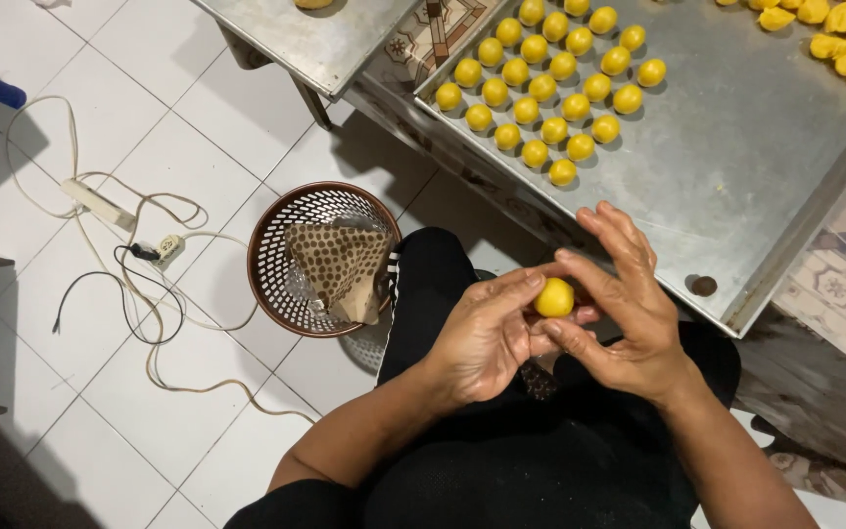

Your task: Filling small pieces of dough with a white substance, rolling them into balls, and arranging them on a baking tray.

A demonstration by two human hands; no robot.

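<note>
Both hands share the grip: left hand [487, 338] and right hand [629, 313] pinch one yellow dough ball [554, 297] between fingertips over the lap, cupped as if rounding it. Beyond them, a metal tray [736, 186] holds finished balls [545, 83] in rows.

Home baking corner: metal tray [736, 176] of dough balls [540, 93] (white-tiled floor [198, 137]).

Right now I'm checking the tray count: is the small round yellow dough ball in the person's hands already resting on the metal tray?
No, the yellow dough ball is held between both hands, above the lap, clear of the metal tray.
</note>
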